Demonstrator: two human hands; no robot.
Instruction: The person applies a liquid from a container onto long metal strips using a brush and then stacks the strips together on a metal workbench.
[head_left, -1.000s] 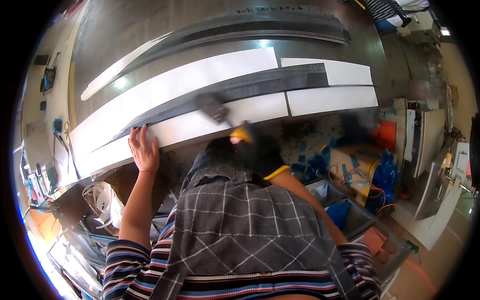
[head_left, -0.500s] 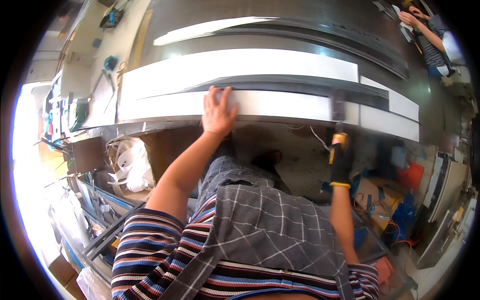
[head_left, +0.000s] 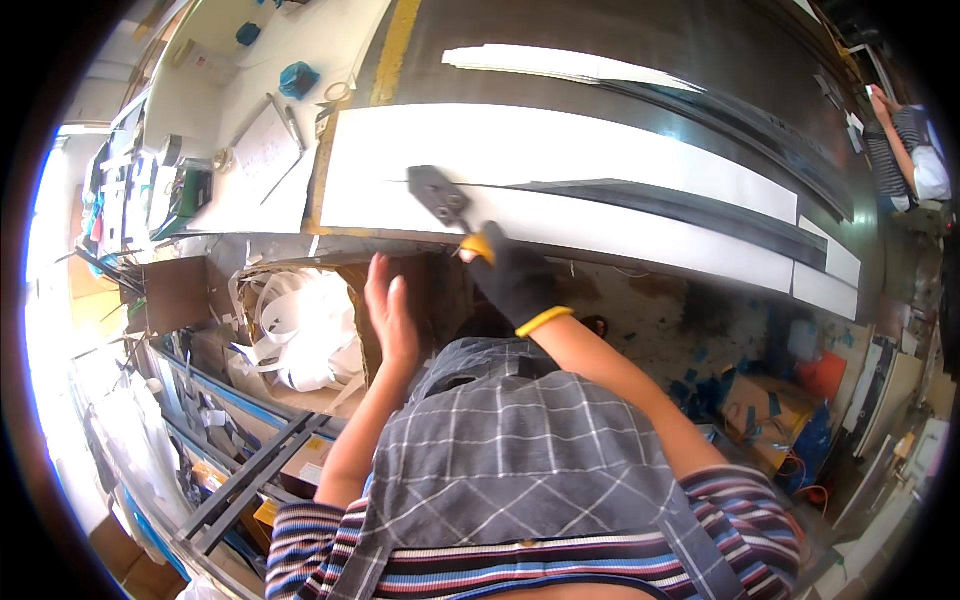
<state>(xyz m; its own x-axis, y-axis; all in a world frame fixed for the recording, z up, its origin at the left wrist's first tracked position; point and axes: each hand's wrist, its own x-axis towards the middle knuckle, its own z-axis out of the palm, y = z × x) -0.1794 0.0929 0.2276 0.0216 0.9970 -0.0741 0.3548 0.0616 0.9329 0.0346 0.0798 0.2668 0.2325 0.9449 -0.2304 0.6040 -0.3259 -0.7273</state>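
A black glove with a yellow cuff covers my right hand point(head_left: 510, 280), which is closed round a yellow-handled tool point(head_left: 440, 200). The tool's flat dark head, with round bolts in it, is over the left part of a long white sheet point(head_left: 400, 150); whether it touches is unclear. A thin cut or seam runs rightward from the head to a long dark strip point(head_left: 690, 210) between the white pieces. My bare left hand point(head_left: 390, 310) is raised off the sheet in front of the table edge, fingers stretched, holding nothing. Below it is a carton of white offcut strips point(head_left: 310, 330).
More narrow white sheets point(head_left: 570, 65) lie farther back on the dark table point(head_left: 620, 25). At the left, a pale worktop point(head_left: 345, 40) carries a blue wad point(head_left: 298, 79) and papers. Dark metal frame bars point(head_left: 255, 480) stand at lower left. Another person point(head_left: 905, 155) is at far right.
My right hand has swept left along the white sheet with the tool. My left hand has come off the sheet and back toward me. The view has shifted.
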